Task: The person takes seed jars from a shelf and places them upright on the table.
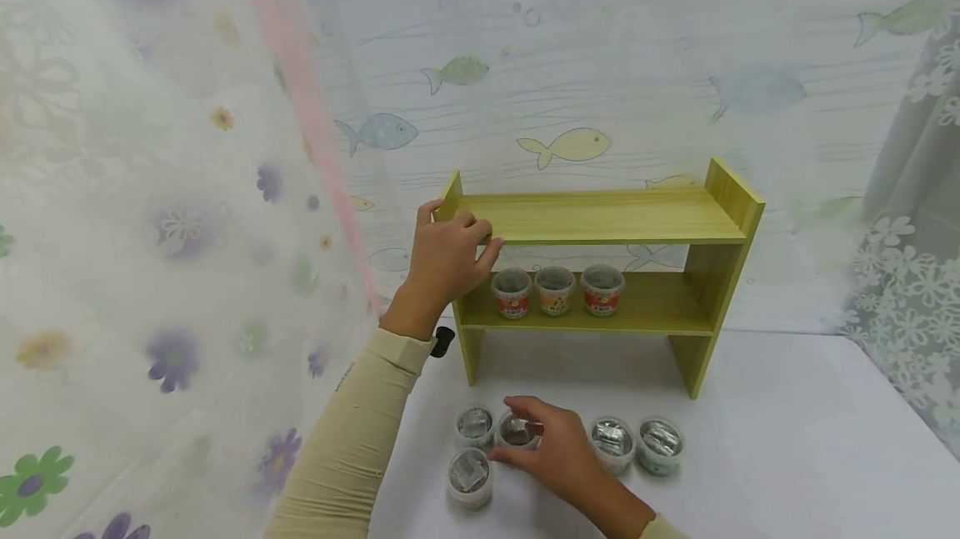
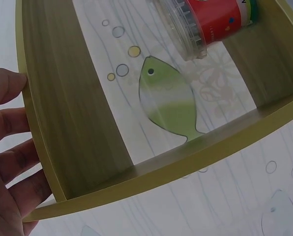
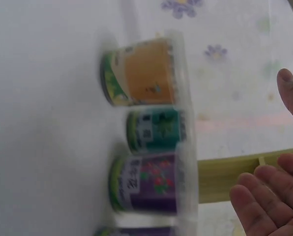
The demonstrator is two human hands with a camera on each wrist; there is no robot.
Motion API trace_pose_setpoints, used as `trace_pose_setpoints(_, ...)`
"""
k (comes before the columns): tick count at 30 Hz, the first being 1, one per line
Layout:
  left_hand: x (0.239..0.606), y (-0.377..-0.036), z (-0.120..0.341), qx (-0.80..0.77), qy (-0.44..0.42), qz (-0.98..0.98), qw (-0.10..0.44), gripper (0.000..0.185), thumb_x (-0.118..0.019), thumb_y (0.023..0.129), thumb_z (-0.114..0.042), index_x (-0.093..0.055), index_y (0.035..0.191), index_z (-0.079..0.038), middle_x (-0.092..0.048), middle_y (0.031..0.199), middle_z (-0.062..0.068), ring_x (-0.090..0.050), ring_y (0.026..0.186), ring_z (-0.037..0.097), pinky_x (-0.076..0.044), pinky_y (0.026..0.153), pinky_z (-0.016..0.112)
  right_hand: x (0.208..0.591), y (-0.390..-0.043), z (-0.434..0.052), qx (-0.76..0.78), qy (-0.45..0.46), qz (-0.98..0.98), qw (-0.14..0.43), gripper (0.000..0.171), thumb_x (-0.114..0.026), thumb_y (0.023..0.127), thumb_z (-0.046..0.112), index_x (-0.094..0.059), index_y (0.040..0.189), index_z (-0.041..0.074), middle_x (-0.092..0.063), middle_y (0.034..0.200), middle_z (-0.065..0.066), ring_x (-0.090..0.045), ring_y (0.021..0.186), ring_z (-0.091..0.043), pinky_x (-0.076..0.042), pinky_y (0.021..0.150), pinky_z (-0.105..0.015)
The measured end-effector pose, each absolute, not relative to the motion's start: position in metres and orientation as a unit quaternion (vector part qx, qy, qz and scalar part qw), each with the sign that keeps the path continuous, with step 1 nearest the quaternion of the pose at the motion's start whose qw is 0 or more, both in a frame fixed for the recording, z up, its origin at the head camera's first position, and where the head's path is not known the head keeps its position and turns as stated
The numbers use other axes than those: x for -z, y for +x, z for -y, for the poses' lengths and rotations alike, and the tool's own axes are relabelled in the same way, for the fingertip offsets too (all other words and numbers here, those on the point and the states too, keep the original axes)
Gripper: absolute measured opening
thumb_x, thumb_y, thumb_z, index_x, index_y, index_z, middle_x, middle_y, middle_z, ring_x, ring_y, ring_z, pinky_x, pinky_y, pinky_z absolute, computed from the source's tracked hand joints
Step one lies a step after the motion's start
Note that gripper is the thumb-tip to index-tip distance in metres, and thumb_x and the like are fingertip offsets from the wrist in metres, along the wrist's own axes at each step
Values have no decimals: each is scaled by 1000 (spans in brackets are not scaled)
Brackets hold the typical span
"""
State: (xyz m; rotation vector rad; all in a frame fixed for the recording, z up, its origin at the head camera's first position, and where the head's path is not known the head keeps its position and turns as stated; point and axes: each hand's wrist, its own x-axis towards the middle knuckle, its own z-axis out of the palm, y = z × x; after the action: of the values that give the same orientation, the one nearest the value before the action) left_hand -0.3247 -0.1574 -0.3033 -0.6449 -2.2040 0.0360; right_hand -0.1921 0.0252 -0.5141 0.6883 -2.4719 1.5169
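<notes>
A yellow-green wooden shelf [image 1: 607, 218] with two boards stands on the white table [image 1: 787, 439]. My left hand [image 1: 459, 229] grips its top left corner, thumb on the side panel and fingers [image 2: 11, 147] along the edge. Three foil-lidded cups [image 1: 555, 289] stand in a row on the lower board; a red-labelled one [image 2: 210, 22] shows in the left wrist view. Several more cups lie in front of the shelf. Over them hovers my right hand [image 1: 542, 436], fingers [image 3: 264, 196] straight, its tips at a cup [image 1: 516, 429] and holding nothing. The orange [image 3: 146, 73], teal [image 3: 156, 130] and purple [image 3: 151, 189] cups are near it.
A fish-patterned sheet [image 1: 570, 143] hangs behind the shelf. A flowered curtain [image 1: 150, 231] closes off the left and a lace one [image 1: 907, 314] the right. Two further cups [image 1: 660, 441] stand to the right of my hand.
</notes>
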Motion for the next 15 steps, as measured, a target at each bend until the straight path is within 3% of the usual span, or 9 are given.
trace_pose_setpoints(9,304,-325,158,-17,-258,874,411,27,-61,101,-42,-73,91,-21,-72,90,-2,-70,76,18,-34,114,60,495,-202,-41,-502,198,837,91,65,-92,73,46,-71,129,21,-73,128,0,-71,119,-19,-60,91,-29)
trace_pose_setpoints(15,303,-324,157,-18,-259,872,415,26,-61,101,-41,-72,90,-20,-72,90,-2,-69,75,18,-35,114,60,486,-208,-52,-484,196,845,114,66,-91,72,47,-71,129,21,-74,128,-3,-72,117,-24,-60,91,-35)
